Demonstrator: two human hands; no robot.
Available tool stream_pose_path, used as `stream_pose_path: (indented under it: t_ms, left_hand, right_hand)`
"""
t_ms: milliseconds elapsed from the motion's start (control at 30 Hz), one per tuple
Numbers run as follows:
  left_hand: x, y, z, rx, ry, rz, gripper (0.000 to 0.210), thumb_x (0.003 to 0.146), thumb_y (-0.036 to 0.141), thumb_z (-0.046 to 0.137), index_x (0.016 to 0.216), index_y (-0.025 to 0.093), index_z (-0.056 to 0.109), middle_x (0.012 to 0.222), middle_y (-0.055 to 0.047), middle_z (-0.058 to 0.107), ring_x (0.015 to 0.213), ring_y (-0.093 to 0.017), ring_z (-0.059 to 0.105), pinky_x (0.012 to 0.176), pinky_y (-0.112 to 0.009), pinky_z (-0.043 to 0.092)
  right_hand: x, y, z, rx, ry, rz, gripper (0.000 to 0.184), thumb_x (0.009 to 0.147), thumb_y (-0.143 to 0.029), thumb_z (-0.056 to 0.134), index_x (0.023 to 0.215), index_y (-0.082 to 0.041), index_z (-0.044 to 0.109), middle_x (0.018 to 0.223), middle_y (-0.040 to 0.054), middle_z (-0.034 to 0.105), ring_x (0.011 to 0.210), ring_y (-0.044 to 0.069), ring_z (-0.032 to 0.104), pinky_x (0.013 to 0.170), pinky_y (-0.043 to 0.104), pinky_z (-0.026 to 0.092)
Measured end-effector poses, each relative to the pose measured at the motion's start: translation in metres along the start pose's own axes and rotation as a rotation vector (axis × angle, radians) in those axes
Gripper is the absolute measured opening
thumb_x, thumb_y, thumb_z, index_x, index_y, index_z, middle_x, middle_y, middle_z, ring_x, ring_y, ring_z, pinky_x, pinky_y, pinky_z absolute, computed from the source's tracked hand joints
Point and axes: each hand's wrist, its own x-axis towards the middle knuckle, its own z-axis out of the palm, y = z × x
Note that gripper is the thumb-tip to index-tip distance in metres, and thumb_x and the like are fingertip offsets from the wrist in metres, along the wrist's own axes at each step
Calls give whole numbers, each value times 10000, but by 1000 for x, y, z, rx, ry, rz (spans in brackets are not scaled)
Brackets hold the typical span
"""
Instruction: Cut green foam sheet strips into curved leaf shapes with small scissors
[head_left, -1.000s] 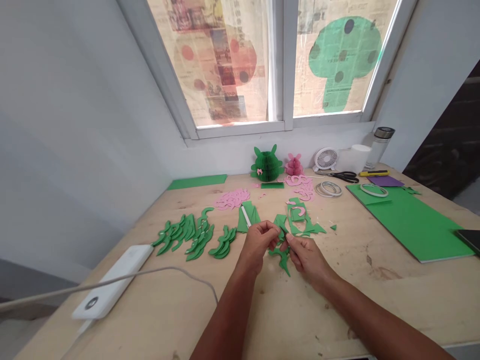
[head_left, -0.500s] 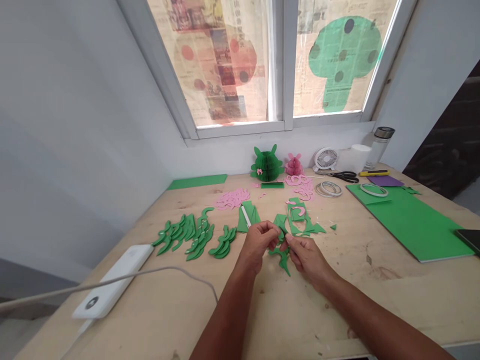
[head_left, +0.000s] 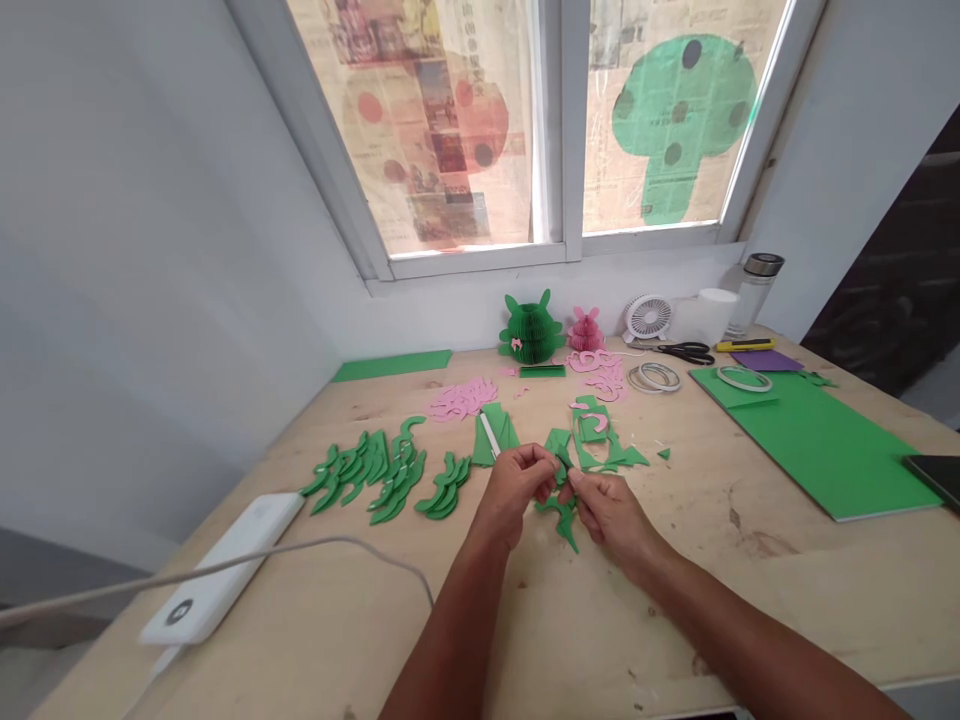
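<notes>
My left hand (head_left: 523, 483) and my right hand (head_left: 606, 503) meet over the middle of the table. Between their fingertips is a small green paper piece (head_left: 562, 466), pinched from both sides and partly covered by the fingers. Just below lies a curved green paper scrap (head_left: 564, 527) on the wood. Left of my hands, a white pen (head_left: 490, 434) rests on green paper pieces (head_left: 504, 420). Farther left are stacks of curved green cut-outs (head_left: 444, 487). Beyond my right hand are green offcuts (head_left: 611, 452) with a pink curl (head_left: 594, 422) on them.
A white power strip (head_left: 225, 570) and a grey cable (head_left: 330, 541) occupy the left side. Pink cut-outs (head_left: 463, 399), a green paper figure (head_left: 531, 330), a small fan (head_left: 647, 318), scissors (head_left: 686, 351) and tape rolls (head_left: 655, 377) stand toward the window. Green sheets (head_left: 817, 440) lie right.
The whole view has shifted slightly. My hands keep the same pinch on the green paper piece, with hardly any visible finger movement.
</notes>
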Motion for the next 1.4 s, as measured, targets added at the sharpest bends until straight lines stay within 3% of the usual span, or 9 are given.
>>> stream_pose_path:
  t_ms: [233, 533, 667, 733, 833, 1033, 1133, 1400]
  left_hand:
    - [2, -1, -3, -3, -4, -2, 128, 552, 249, 624, 525, 156, 541, 431, 34, 489, 391, -65, 389, 423, -203, 303]
    - [13, -13, 1, 104, 188, 123, 162, 594, 305, 645, 608, 152, 594, 466, 31, 524, 406, -72, 404, 421, -201, 309]
    - [14, -24, 8, 292, 11, 218, 222, 634, 302, 628, 803, 163, 669, 668, -29, 647, 613, -147, 563, 556, -240, 412]
    - [14, -27, 7, 393, 47, 264, 258, 684, 303, 583, 896, 175, 655, 714, -31, 651, 627, -151, 562, 590, -259, 420]
    - [15, -29, 1, 700, 137, 340, 188, 731, 318, 542, 822, 185, 639, 718, -33, 636, 661, -163, 554, 624, -278, 404]
    - [12, -31, 3, 1222, 29, 399, 120, 673, 301, 612, 708, 186, 623, 755, -63, 628, 778, -219, 535, 674, -309, 361]
    - [13, -33, 4, 1290, 8, 367, 106, 676, 299, 612, 664, 193, 621, 756, -61, 626, 785, -221, 531, 672, -305, 346]
    - [14, -34, 0, 1227, -30, 331, 60, 638, 256, 621, 632, 197, 622, 734, -51, 627, 755, -210, 533, 648, -293, 333]
  right_hand:
    - [1, -4, 0, 32, 45, 11, 464, 734, -596, 529, 659, -141, 578, 343, -105, 272, 316, 48, 164, 337, 209, 99]
    - [9, -17, -21, 292, 297, -163, 415, 731, -574, 555, 737, -159, 578, 425, -96, 303, 333, 41, 173, 323, 191, 119]
    - [12, -21, -29, 348, 392, -237, 410, 749, -563, 541, 755, -156, 591, 449, -86, 315, 339, 38, 186, 318, 187, 138]
    - [12, -23, -31, 375, 410, -258, 419, 747, -566, 546, 751, -150, 596, 452, -84, 317, 341, 34, 196, 315, 180, 140]
    - [13, -23, -32, 390, 413, -255, 416, 736, -566, 561, 719, -151, 586, 448, -83, 320, 342, 32, 199, 311, 175, 145]
    - [15, -21, -32, 375, 398, -225, 407, 723, -568, 562, 688, -163, 563, 426, -89, 322, 325, 36, 195, 306, 185, 147]
    - [15, -21, -31, 379, 398, -222, 396, 722, -560, 563, 700, -164, 565, 424, -91, 330, 322, 36, 197, 308, 186, 140]
    - [13, -21, -29, 355, 394, -211, 404, 717, -572, 551, 698, -169, 554, 428, -91, 325, 322, 40, 199, 313, 194, 134]
